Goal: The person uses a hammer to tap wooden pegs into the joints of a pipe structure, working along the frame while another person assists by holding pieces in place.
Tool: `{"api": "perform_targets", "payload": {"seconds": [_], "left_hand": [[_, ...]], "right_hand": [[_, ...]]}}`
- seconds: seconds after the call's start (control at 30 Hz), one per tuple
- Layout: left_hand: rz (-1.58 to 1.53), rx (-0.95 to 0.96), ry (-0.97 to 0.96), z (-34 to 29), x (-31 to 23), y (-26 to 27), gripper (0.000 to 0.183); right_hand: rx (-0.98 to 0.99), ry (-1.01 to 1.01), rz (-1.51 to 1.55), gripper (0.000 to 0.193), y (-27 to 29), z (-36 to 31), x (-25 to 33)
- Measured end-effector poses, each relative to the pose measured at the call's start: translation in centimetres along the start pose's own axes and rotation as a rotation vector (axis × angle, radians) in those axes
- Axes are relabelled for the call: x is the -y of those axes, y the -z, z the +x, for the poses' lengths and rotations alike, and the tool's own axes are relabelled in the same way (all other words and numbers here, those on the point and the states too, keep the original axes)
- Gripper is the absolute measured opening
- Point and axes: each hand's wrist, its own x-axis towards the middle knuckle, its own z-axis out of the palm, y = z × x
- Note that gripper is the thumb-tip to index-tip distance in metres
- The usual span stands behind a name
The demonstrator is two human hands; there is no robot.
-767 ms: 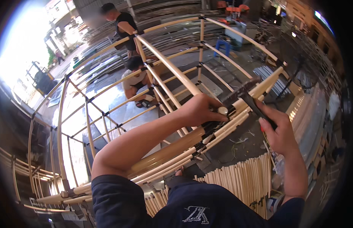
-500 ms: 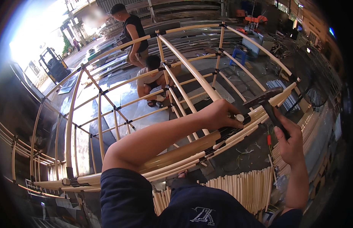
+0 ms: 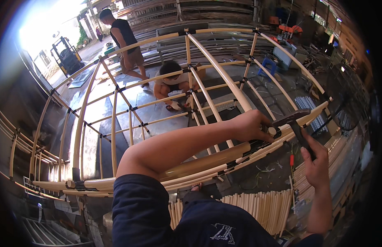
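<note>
My left hand (image 3: 253, 124) is closed round a thick pale pole (image 3: 224, 78) at the near right side of a large pole frame. A round pole end (image 3: 272, 131) shows just beyond my fingers; the grip itself is partly hidden. In my right hand (image 3: 316, 159) is a hammer (image 3: 296, 125) with a dark handle. Its head hovers close to the round end, and I cannot tell whether they touch. Beneath my left forearm runs a thick rail (image 3: 207, 160) with thinner poles alongside. Black wrappings (image 3: 231, 166) mark the joints.
Beyond the frame, one person (image 3: 171, 84) crouches and another (image 3: 124, 41) is on foot. A forklift (image 3: 67, 55) stands far left. Several short poles (image 3: 261, 208) line up by my legs. A blue stool (image 3: 267, 67) and a fan (image 3: 343, 107) are to the right.
The hammer head has come down closer to the round pole end. My left hand keeps its grip. The person on foot has moved left, and the whole view has shifted slightly.
</note>
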Motion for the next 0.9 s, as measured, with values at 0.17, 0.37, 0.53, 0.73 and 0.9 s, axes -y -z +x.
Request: {"api": "perform_targets", "payload": {"seconds": [0.17, 0.37, 0.53, 0.73, 0.9], "left_hand": [[0.031, 0.008, -0.015, 0.2, 0.2, 0.0, 0.060], [0.017, -0.021, -0.080, 0.2, 0.8, -0.1, 0.059], [0.005, 0.016, -0.044, 0.3, 0.7, 0.1, 0.060], [-0.012, 0.021, -0.061, 0.4, 1.5, -0.1, 0.064], [-0.061, -0.008, -0.057, -0.1, 1.9, 0.0, 0.067]], "right_hand": [[-0.094, 0.040, 0.047, 0.048, -1.0, -0.3, -1.2], [-0.183, 0.022, 0.137, 0.048, -1.7, -0.5, -1.4], [-0.008, 0.006, -0.009, 0.048, -0.9, -0.6, -0.6], [-0.009, 0.008, 0.023, 0.048, -0.9, -0.9, -2.1], [-0.094, -0.077, 0.133, 0.047, -0.7, -1.1, -1.3]]}}
